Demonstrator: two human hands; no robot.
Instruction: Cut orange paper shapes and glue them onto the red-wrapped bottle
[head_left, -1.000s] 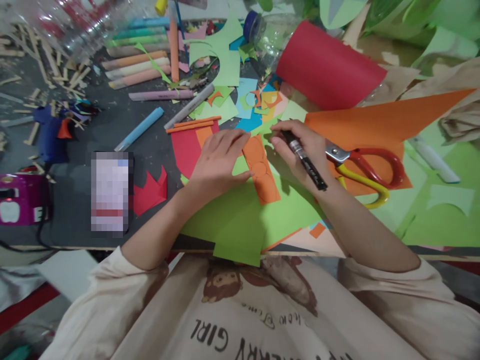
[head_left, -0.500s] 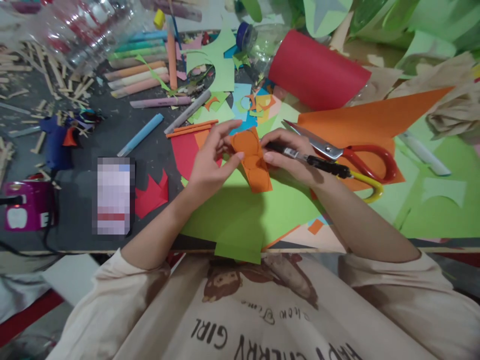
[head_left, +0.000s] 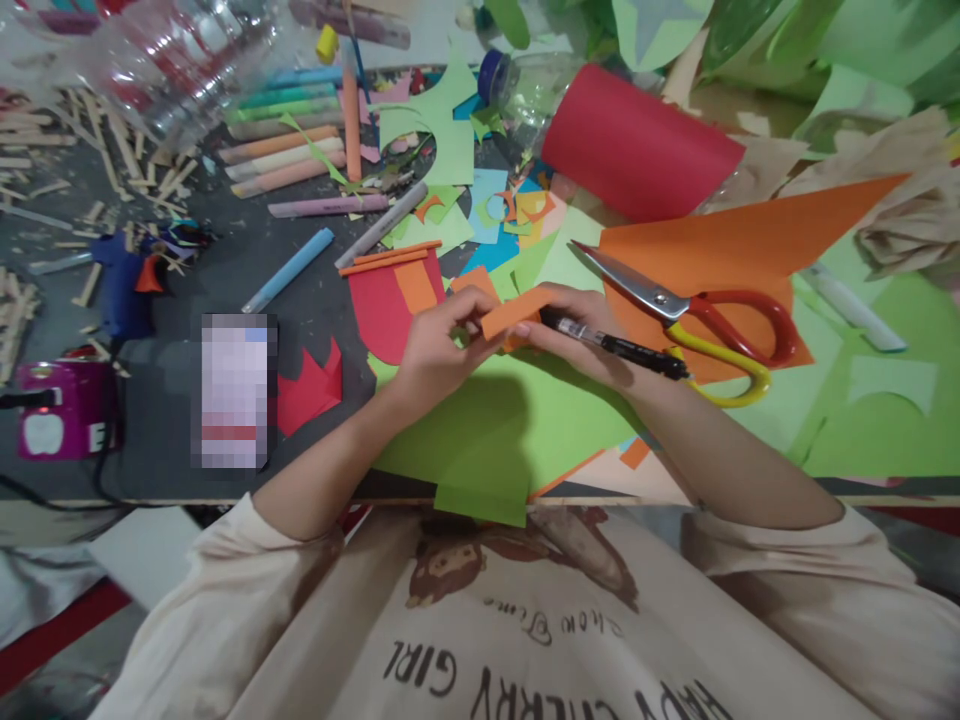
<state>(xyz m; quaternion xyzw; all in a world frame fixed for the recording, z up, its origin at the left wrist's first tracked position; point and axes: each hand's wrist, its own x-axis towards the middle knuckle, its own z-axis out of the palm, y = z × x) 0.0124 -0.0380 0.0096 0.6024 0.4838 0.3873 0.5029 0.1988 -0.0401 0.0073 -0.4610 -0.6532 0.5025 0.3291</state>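
Observation:
My left hand (head_left: pixel 444 342) and my right hand (head_left: pixel 581 325) pinch an orange paper piece (head_left: pixel 514 312) between them. It is bent, with one flap turned toward me. A black pen (head_left: pixel 630 353) also lies in my right hand, pointing away from the paper to the right. Beneath both hands spreads a green paper sheet (head_left: pixel 465 430). Left of my left hand is a red rounded paper (head_left: pixel 375 315) with an orange stripe and thin orange rolls along its top. To the right of my right hand, scissors (head_left: pixel 660 298) with red and yellow handles lie open on an orange sheet (head_left: pixel 720 235).
A phone (head_left: pixel 232 390) and a red crown-shaped paper (head_left: pixel 311 390) lie left. Farther left are a blue glue gun (head_left: pixel 120 285) and a purple box (head_left: pixel 60 410) with a cable. Markers (head_left: pixel 289 145) and a bottle wrapped in red paper (head_left: pixel 637 140) lie at the back.
The orange paper piece was held flat with its drawn curves showing; now it is bent over, with a plain flap facing me. Both hands have come slightly lower and closer together.

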